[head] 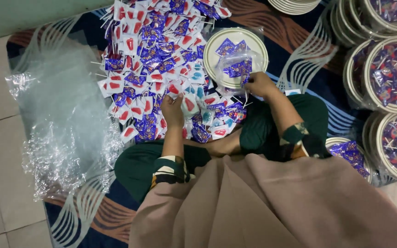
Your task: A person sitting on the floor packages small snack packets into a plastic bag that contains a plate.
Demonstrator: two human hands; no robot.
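Lollipops (237, 69) under right hand (259, 85) grip.

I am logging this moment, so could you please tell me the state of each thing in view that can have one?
Round cream plate: inside a clear bag, partly filled with lollipops.
Heap of wrapped red and blue lollipops: loose, spread on the rug.
Pile of clear plastic bags: empty, crumpled.
Filled bagged plates: stacked at the right.
Left hand: resting on the heap.
Right hand: gripping the bag at the plate's edge.

light: even, soft | shadows: faint | glare: plastic wrap (65, 115) | focus: slightly soft
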